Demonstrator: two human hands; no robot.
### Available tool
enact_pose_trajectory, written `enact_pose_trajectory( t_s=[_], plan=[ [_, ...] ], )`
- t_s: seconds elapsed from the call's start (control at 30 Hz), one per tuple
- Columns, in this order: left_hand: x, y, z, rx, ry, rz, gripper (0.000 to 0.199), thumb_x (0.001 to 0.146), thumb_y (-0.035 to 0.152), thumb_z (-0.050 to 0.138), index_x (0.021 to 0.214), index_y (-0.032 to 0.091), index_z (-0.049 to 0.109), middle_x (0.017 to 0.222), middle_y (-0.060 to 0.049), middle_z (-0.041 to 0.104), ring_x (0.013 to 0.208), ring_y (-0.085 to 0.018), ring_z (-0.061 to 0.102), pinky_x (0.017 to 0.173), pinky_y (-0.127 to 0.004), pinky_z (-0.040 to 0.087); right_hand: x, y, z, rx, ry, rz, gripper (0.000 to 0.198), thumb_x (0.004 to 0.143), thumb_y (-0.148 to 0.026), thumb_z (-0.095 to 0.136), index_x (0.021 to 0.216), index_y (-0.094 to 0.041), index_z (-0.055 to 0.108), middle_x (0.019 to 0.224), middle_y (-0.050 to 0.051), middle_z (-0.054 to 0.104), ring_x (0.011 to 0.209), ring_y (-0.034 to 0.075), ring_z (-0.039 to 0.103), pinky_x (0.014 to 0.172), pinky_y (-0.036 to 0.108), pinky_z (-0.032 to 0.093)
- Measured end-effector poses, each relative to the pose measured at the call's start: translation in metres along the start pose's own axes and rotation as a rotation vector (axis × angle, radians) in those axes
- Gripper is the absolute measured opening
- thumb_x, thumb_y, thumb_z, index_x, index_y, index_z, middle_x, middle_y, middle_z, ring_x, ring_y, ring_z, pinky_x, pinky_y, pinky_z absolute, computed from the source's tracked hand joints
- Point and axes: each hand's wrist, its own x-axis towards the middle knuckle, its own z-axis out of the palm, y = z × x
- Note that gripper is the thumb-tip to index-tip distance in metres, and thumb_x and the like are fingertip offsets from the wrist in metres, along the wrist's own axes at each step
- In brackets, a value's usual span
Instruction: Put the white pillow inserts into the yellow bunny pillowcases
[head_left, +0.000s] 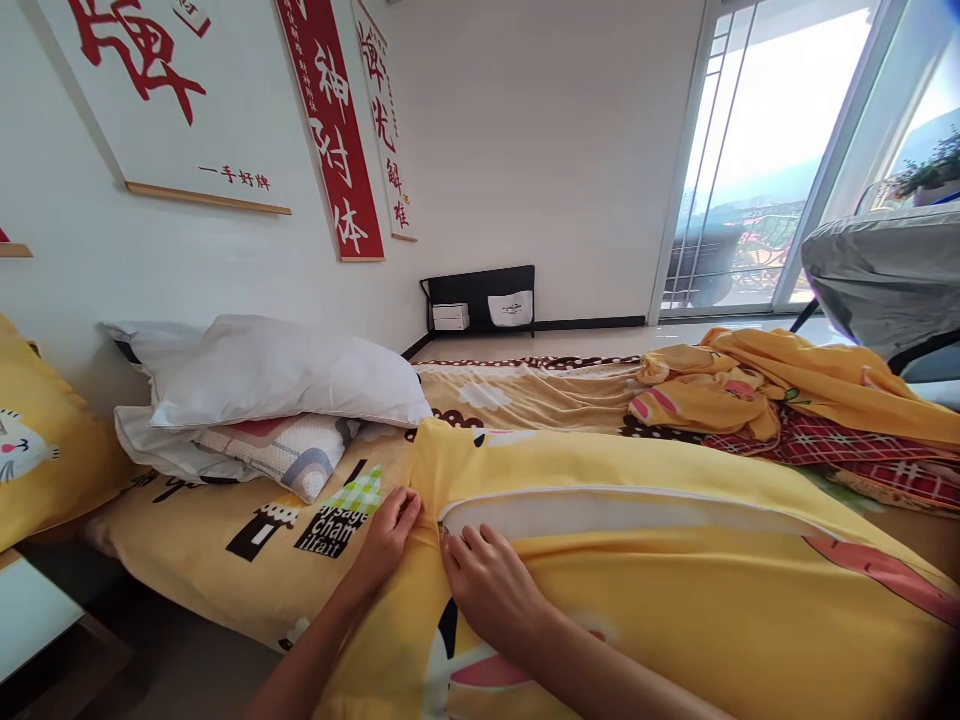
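Note:
A yellow printed pillowcase (675, 570) with a white pillow inside (615, 515) lies across the near side of the bed. Its open edge shows a white strip. My left hand (386, 540) pinches the corner of the pillowcase at the end of that opening. My right hand (487, 585) rests on the yellow fabric just right of it, fingertips gripping the lower edge of the opening. The two hands are almost touching.
A white pillow (285, 372) lies on a patterned one (292, 455) at the bed's head. A bunched yellow quilt (787, 390) lies at the far right. A yellow cushion (45, 440) is at left, a covered chair (885, 270) by the window.

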Motion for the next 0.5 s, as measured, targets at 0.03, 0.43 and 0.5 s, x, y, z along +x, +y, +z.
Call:
enact_pose_trajectory(
  t_s=[0.03, 0.43, 0.5],
  plan=[
    [-0.001, 0.003, -0.001, 0.026, -0.039, 0.005, 0.032, 0.091, 0.045, 0.04, 0.072, 0.02, 0.045, 0.072, 0.0, 0.048, 0.069, -0.015, 0.045, 0.067, -0.027, 0.037, -0.002, -0.002, 0.001, -0.017, 0.018, -0.015, 0.007, 0.08, -0.008, 0.058, 0.082, -0.011, 0.063, 0.079, 0.009, 0.061, 0.069, 0.02, 0.052, 0.059, 0.034, 0.036],
    [-0.002, 0.033, -0.004, 0.276, -0.309, 0.08, 0.014, 0.081, 0.029, 0.052, 0.072, 0.019, 0.049, 0.076, -0.002, 0.054, 0.069, -0.016, 0.048, 0.064, -0.028, 0.037, -0.012, -0.001, -0.007, 0.053, -0.016, 0.019, 0.019, 0.076, -0.008, 0.056, 0.093, -0.011, 0.064, 0.086, 0.009, 0.06, 0.082, 0.022, 0.049, 0.076, 0.037, 0.037],
    [-0.001, 0.033, -0.001, 0.275, -0.311, 0.048, 0.01, 0.078, 0.026, 0.051, 0.072, 0.019, 0.048, 0.076, -0.002, 0.054, 0.07, -0.016, 0.049, 0.065, -0.028, 0.037, -0.012, 0.003, -0.013, 0.157, -0.046, 0.095, 0.016, 0.078, -0.008, 0.054, 0.089, -0.014, 0.064, 0.088, 0.008, 0.06, 0.084, 0.021, 0.049, 0.078, 0.035, 0.036]
  ],
)
